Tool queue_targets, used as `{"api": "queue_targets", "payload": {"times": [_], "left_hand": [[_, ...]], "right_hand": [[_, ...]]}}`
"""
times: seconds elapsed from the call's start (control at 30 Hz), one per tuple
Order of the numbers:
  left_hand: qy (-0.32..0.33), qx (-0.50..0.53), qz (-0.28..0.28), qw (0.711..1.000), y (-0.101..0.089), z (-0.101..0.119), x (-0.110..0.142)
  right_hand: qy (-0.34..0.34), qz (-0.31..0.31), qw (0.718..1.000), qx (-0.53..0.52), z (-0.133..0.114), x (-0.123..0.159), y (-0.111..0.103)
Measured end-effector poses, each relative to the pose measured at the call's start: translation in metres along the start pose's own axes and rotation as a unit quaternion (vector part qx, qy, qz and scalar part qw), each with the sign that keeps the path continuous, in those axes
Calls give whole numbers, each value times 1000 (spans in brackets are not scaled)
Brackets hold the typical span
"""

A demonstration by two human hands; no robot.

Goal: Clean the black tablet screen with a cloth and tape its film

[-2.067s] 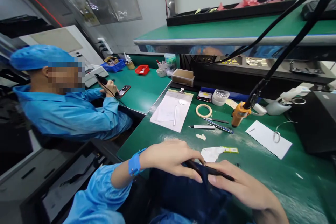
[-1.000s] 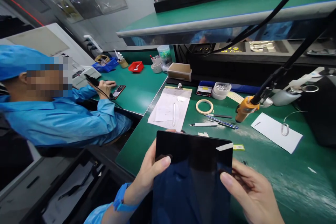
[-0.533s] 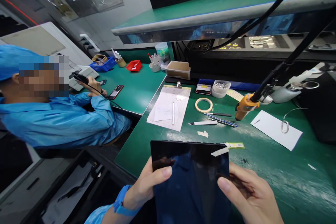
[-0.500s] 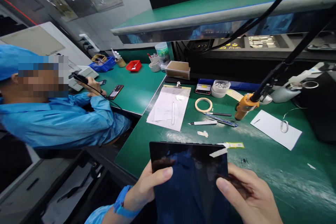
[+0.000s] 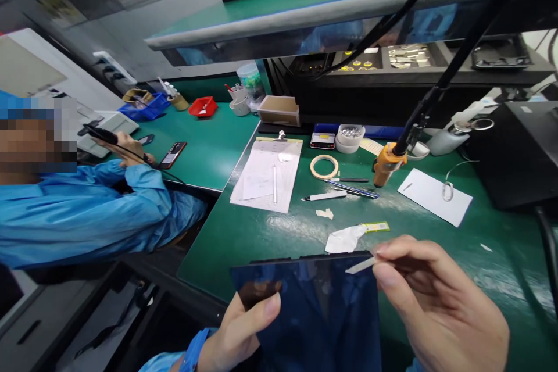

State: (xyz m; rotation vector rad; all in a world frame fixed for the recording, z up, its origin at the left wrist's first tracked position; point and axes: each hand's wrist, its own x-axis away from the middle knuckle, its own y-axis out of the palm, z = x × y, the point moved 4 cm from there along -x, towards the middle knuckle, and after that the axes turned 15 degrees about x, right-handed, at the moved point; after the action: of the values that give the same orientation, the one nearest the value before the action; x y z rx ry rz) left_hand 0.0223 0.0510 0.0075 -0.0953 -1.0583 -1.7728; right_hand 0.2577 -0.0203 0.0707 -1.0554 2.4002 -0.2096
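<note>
A dark, glossy flat panel, like a tablet screen [image 5: 322,314], is tilted up in front of me above the bench. My left hand [image 5: 244,322] grips its left side, the thumb on the glass and the fingers behind. At the panel's upper right corner sits a strip of whitish tape [image 5: 361,266]. My right hand [image 5: 431,296] pinches the tape's outer end between thumb and forefinger. Just beyond the panel's top edge lie a crumpled white tissue [image 5: 346,239] and a small yellow-green label [image 5: 377,226].
On the green bench [image 5: 279,232] are a clipboard [image 5: 261,186], a tape roll [image 5: 324,167], a pen [image 5: 325,196] and white paper [image 5: 429,197]. An orange tool [image 5: 387,165] hangs at right. At left, a co-worker's blue sleeve [image 5: 148,192] shows at the adjoining bench.
My right hand has moved from the panel's right edge up to its corner and now pinches the tape. The panel sits slightly lower, and the tissue behind it has come into view.
</note>
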Motion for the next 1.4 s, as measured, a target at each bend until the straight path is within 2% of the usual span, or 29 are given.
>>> {"api": "queue_targets", "payload": {"times": [0.1, 0.23, 0.43, 0.5, 0.6, 0.67, 0.8, 0.87, 0.97, 1.03, 1.13, 1.17, 1.23, 1.3, 1.33, 1.4], "left_hand": [[47, -38, 34, 998, -17, -4, 3], [89, -80, 16, 993, -21, -4, 3], [152, -116, -9, 982, -1, 10, 7], [184, -131, -24, 974, 7, 14, 10], [221, -168, -39, 960, 14, 19, 11], [235, -177, -76, 953, 17, 22, 8], [225, -186, -227, 929, 31, 26, 1], [215, -193, -278, 916, 38, 29, 0], [212, -209, -315, 901, 46, 33, 1], [216, -215, -320, 897, 46, 32, 2], [221, -199, -280, 913, 32, 27, 4], [217, -195, -237, 927, 23, 24, 4], [196, -180, -109, 958, 4, 19, 6], [141, -150, 18, 978, -9, 14, 10], [110, -125, 59, 984, -10, 12, 13], [59, -68, 99, 991, -3, 11, 15]], "right_hand": [[2, -13, 1000, 11, 2, 0, -4], [6, -37, 999, 24, -2, 3, -6], [-22, -45, 999, 16, -8, 2, -10], [-23, -61, 998, 16, -4, 2, -12], [7, -50, 998, 30, 9, 7, -18], [14, -37, 998, 39, 17, 11, -20], [-1, -25, 999, 48, 26, 16, -18], [-9, -21, 998, 54, 27, 15, -17], [-20, -16, 998, 62, 26, 15, -16], [-27, -12, 997, 69, 24, 15, -15], [-43, -8, 996, 81, 17, 15, -14], [-53, -6, 995, 86, 13, 15, -13], [-88, -5, 991, 99, 6, 12, -10], [-141, -10, 983, 117, -1, 10, -7], [-161, -15, 978, 129, -4, 8, -5], [-186, -22, 970, 153, -6, 7, -2]]}}
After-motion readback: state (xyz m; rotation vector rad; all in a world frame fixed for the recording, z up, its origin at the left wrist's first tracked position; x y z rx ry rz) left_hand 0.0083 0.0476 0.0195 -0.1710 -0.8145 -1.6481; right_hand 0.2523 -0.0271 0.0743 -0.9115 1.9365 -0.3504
